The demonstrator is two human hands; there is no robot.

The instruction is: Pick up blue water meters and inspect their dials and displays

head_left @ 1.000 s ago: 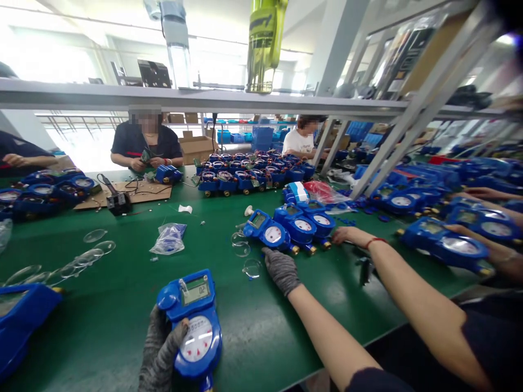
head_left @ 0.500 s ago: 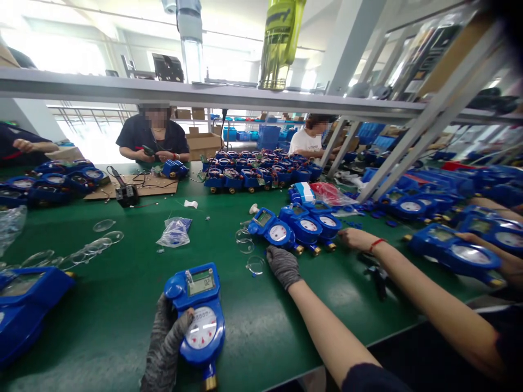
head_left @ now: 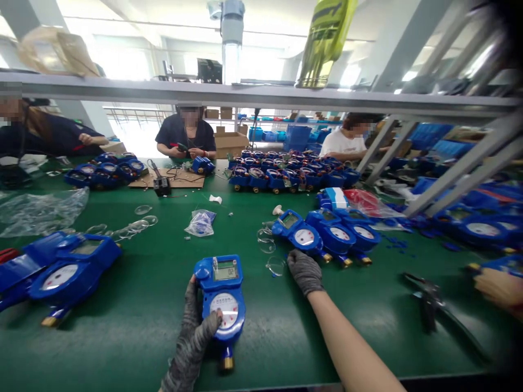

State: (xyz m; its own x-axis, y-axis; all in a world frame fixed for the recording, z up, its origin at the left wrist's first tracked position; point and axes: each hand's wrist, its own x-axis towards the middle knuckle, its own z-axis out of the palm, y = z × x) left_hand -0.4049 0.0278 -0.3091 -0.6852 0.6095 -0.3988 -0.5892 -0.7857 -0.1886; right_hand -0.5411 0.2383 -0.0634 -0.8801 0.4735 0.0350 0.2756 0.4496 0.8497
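Observation:
My left hand (head_left: pixel 196 332), in a grey fingerless glove, is closed around a blue water meter (head_left: pixel 230 330), its thumb lying over the white dial. The meter's small display faces up and its brass end points toward me. My right hand (head_left: pixel 304 270), gloved too, rests with curled fingers at the lower edge of another water meter (head_left: pixel 296 231); what its fingertips hold, if anything, is hidden. That meter stands beside two others, a second water meter (head_left: pixel 333 233) and a third (head_left: pixel 362 231). Clear round covers (head_left: pixel 275 265) lie just left of my right hand.
At left lie more water meters (head_left: pixel 77 267) and a row of clear discs (head_left: pixel 134 226). A small plastic bag (head_left: pixel 201 223) is mid-table. Pliers (head_left: pixel 429 299) lie at right near a co-worker's hand (head_left: pixel 500 286). A shelf (head_left: pixel 261 98) crosses above, and open meters (head_left: pixel 281 174) stand behind.
The view has swung left, bringing more meters into sight there. A co-worker's hand with a red wristband has left the row of meters. My hands keep nearly the same poses.

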